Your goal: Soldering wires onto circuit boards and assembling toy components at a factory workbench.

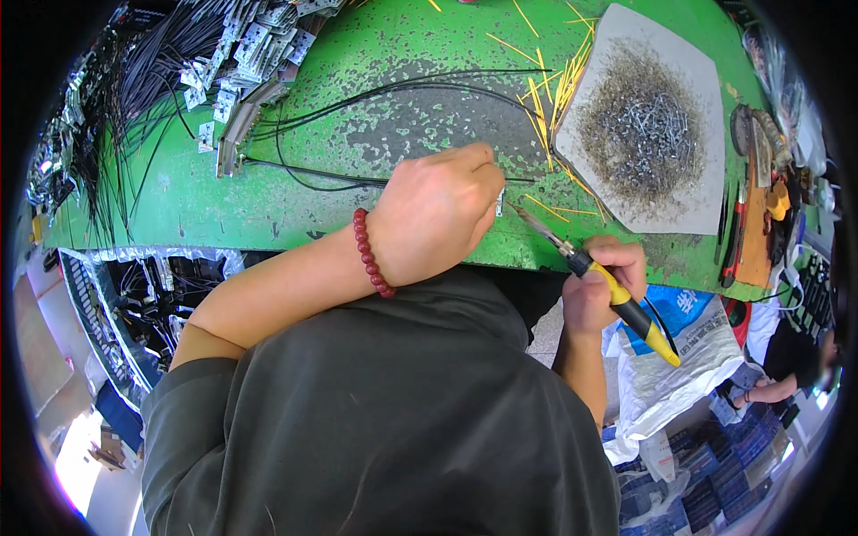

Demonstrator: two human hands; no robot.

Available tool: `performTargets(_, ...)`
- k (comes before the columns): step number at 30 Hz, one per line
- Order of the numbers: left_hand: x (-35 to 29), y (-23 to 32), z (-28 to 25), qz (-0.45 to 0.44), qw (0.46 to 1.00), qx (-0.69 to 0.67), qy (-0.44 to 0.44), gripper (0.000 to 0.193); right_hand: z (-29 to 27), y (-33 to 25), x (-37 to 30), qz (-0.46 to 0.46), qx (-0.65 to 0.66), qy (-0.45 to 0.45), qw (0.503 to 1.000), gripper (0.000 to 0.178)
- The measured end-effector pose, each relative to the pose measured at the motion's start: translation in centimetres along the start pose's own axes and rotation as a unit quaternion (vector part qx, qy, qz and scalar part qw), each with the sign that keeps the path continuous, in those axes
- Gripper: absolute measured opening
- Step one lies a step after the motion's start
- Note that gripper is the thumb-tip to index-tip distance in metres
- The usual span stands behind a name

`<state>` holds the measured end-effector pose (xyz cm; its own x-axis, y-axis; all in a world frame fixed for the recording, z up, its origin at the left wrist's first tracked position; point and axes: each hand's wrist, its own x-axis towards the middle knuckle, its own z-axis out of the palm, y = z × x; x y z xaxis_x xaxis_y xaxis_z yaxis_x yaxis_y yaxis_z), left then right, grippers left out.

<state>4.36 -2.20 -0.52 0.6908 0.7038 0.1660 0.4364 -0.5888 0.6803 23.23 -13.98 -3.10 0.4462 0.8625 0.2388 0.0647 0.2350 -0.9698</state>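
Right hand point(597, 299) grasps a yellow-and-black soldering iron point(635, 314). Left hand point(438, 210) curls beside a silvery metal piece point(500, 205); its grip I cannot tell. White-and-blue plastic sack point(686, 350) bears printing.

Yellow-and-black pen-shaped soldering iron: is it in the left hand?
No, the right hand grips the yellow-and-black pen-shaped soldering iron by its handle.

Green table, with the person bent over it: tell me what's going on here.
The right hand holds a yellow-and-black soldering iron, its tip close to a small metal piece by the left hand's fingers; whether they touch is unclear. Black wires lie on the green table, and a pale sheet bears small metal bits.
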Motion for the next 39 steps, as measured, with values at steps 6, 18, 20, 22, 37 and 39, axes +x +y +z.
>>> performTargets(6, 0.0, 0.0, -0.1, 0.001, 1.0, -0.002, -0.002, 0.009, 0.2, 0.2, 0.0, -0.018, 0.023, 0.034, 0.999, 0.033)
performTargets(18, 0.0, 0.1, -0.3, -0.004, 1.0, 0.025, -0.003, 0.008, 2.6, 0.2, 3.6, -0.146, -0.299, -0.065, 0.941, 0.036)
performTargets(20, -0.1, 0.0, -0.3, 0.002, 1.0, 0.031, 0.001, 0.009, 3.3, 0.0, 4.0, -0.122, -0.314, -0.104, 0.936, 0.038)
performTargets(22, 0.0, 0.0, -0.3, 0.007, 0.999, 0.033, 0.002, 0.009, 3.7, 0.5, 4.4, -0.139, -0.322, -0.115, 0.929, 0.041)
performTargets(37, 0.7, 0.3, -2.8, 0.025, 0.997, -0.069, 0.019, 0.015, 5.5, -2.1, 4.9, -0.102, -0.242, -0.166, 0.95, 0.044)
performTargets(39, 0.5, 0.6, -2.6, 0.01, 0.996, -0.08, 0.027, 0.009, 5.8, -2.6, 4.8, -0.059, -0.207, -0.167, 0.962, 0.043)
